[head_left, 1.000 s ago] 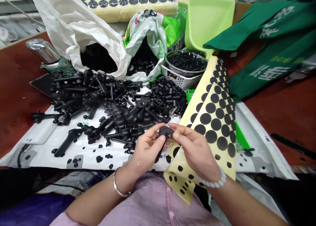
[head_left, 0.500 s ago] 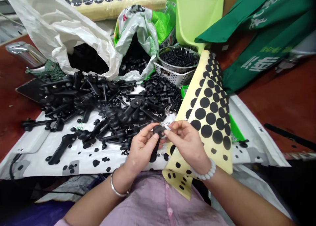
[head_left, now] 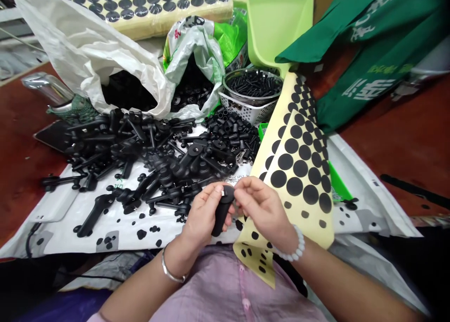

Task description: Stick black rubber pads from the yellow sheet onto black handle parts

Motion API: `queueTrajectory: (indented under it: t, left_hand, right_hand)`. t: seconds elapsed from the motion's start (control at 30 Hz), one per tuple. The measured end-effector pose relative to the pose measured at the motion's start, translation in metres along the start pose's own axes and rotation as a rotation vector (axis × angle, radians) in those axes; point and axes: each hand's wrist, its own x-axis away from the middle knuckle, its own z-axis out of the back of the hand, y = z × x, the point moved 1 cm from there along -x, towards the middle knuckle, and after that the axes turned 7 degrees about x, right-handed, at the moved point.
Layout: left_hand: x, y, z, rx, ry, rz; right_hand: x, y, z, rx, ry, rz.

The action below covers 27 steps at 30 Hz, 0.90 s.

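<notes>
Many loose black parts (head_left: 137, 148) lie to the left, where a careless brush could scatter some; the left hand (head_left: 200, 216), its forearm (head_left: 144, 284) slanting inward, clasps a tilted black handle (head_left: 220, 220) before the pink shirt (head_left: 211, 284). The right hand (head_left: 263, 209) curls beside the disc end (head_left: 229, 194), thumb near index; whether it pinches anything, I cannot tell.
</notes>
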Motion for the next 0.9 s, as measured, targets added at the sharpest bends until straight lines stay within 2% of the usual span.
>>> queueTrajectory:
  t: [0.17, 0.23, 0.33, 0.4, 0.47, 0.57, 0.67, 0.77, 0.9]
  left_hand:
    - [0.0, -0.003, 0.0, -0.023, 0.029, -0.029]
    - [0.002, 0.0, 0.0, -0.003, 0.031, -0.017]
    - [0.004, 0.006, 0.001, 0.042, 0.02, 0.006]
    - [0.005, 0.009, 0.001, 0.071, 0.012, 0.012]
    - [0.007, 0.011, 0.002, 0.067, 0.01, -0.009]
    - [0.011, 0.012, 0.002, -0.02, 0.03, -0.079]
    - [0.015, 0.012, 0.003, -0.132, 0.012, -0.153]
    - [0.017, 0.012, 0.006, -0.209, -0.024, -0.249]
    - [0.018, 0.01, 0.01, -0.279, -0.071, -0.374]
  right_hand:
    - [0.004, 0.005, -0.002, 0.07, -0.087, 0.037]
    - [0.004, 0.006, 0.0, 0.074, -0.029, 0.073]
    - [0.005, 0.005, 0.003, 0.211, 0.075, 0.145]
    - [0.006, 0.004, 0.002, 0.292, 0.038, 0.171]
    - [0.008, 0.003, -0.001, 0.318, -0.077, 0.169]
    - [0.01, 0.003, -0.006, 0.254, -0.263, 0.138]
    - [0.012, 0.003, -0.009, 0.124, -0.359, 0.163]
    - [0.013, 0.003, -0.01, -0.027, -0.394, 0.155]
    - [0.015, 0.005, -0.013, -0.267, -0.387, -0.019]
